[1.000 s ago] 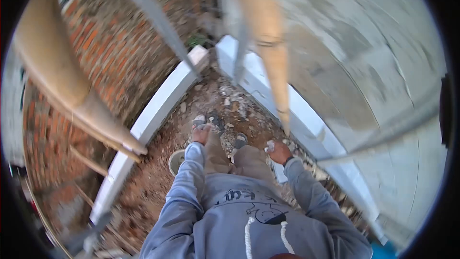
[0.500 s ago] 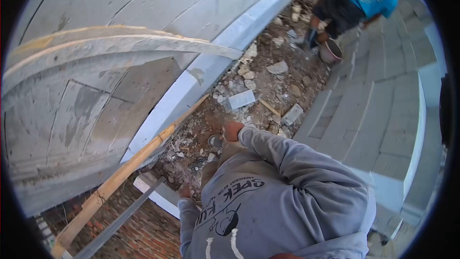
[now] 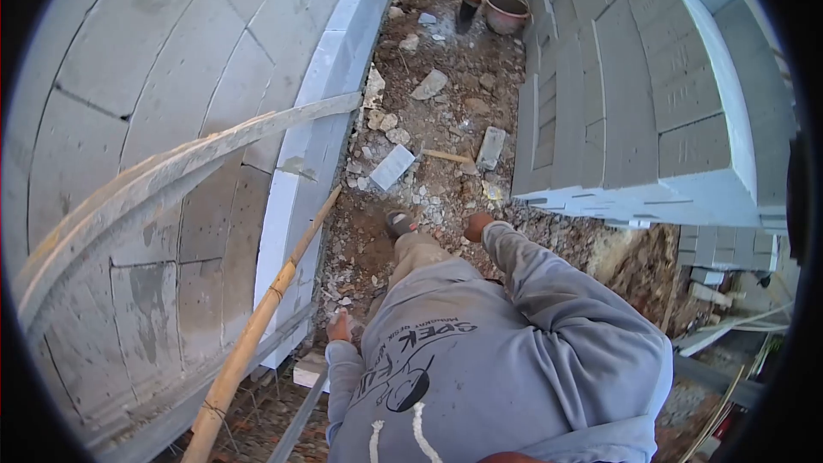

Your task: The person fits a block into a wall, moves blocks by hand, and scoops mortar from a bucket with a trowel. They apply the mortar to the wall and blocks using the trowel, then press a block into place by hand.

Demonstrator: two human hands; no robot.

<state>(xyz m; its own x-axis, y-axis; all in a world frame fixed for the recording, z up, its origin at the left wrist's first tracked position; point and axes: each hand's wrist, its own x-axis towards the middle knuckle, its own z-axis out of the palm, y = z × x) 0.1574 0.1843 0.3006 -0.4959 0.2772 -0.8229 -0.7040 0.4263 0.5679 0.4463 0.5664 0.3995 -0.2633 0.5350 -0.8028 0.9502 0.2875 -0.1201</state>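
Flanking a narrow rubble strip [image 3: 429, 171], block walls [image 3: 171, 77]; left hand [image 3: 339, 326], right hand [image 3: 477, 225], grips unclear.

Both arms in grey sleeves hang away from the body, the left hand [image 3: 338, 326] low beside the hip with fingers loosely curled and holding nothing, the right hand [image 3: 476, 226] swung forward ahead of the knee, closed into a loose, empty fist.

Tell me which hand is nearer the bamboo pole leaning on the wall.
Left. The left hand hangs just beside the bamboo pole; the right hand is out past the knee, well away from it.
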